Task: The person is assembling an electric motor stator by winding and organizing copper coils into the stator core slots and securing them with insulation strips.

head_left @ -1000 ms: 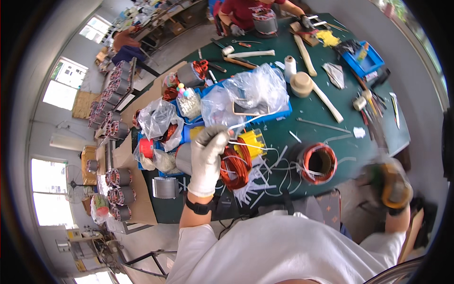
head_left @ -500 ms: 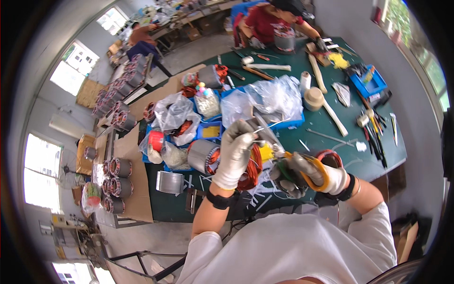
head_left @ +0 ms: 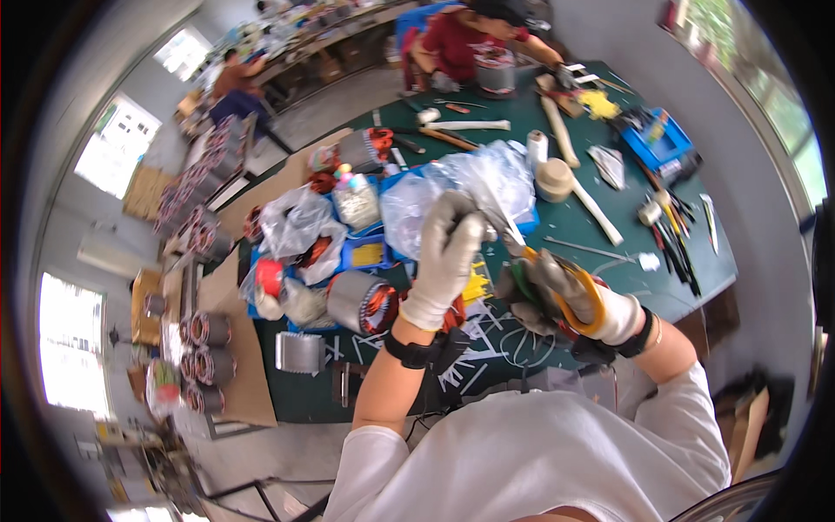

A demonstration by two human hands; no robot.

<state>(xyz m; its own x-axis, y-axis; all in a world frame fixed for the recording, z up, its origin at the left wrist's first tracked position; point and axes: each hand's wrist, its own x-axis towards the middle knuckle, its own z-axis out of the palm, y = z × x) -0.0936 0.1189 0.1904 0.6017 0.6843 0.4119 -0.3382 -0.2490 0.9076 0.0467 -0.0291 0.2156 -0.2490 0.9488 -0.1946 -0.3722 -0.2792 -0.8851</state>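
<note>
Swung in from beyond the table's right end, where it was a blur a second ago, the right hand is now, in the head view, just beside the left hand, over the near half of the green table. It was already there, scissors showing, half a second ago. One steel ring lined with copper, in plain sight by the table's near edge a second ago, can no longer be seen, the right hand and wrist covering that place

Also hard to make out is the white cord, which trailed from the left hand a second ago: at the fingertips it cannot be told from the glove. A copper coil is half hidden behind the left wrist, and a dark green patch under the right fingers is too blurred to name

Pale metal blades and orange-yellow handles mark the scissors; the blades slant up toward the table's far edge, in front of a clear plastic bag, near the left fingertips. How far apart they stand cannot be told. Right fingers are wrapped round the handles; left fingers are drawn together in a pinch, with whatever lies between them too small to tell
</note>
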